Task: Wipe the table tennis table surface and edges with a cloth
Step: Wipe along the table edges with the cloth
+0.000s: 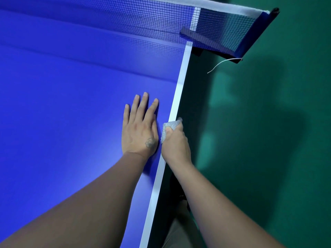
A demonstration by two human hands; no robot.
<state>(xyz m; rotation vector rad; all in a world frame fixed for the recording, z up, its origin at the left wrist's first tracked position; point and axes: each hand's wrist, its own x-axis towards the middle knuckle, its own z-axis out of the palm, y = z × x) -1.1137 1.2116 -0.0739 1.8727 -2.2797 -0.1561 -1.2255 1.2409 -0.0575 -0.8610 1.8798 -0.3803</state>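
A: Where are the hands?

B: The left hand [139, 127] lies flat on the blue table [71, 104], palm down, fingers straight and slightly spread, pointing toward the far end. It holds nothing. It sits just left of the white sideline stripe [179, 90] that runs along the table's right edge.

A: And the other?

B: The right hand [174, 142] is right at that edge, beside the left hand, nearly touching it. Its fingers are curled round a grey cloth [171, 125], with the thumb pressed on top of it.

A: So where exactly is the cloth?

B: Bunched in the right hand, on the white stripe at the table's right edge. A bit of it pokes out past the fingers on the far side, and another strip hangs down the left side of the hand. The fingers seem to wrap over the rim and down the side of the table, but that part is hidden, so I can't be sure.

A: What else is there?

B: The net [125, 20] crosses the far end, dark mesh with a white top band. Its post and clamp [211, 42] stick out past the table's right edge, and a thin white cord [220, 64] dangles from the clamp's end. Right of the table is a green floor [268, 140], with shadows across it. Both forearms are bare.
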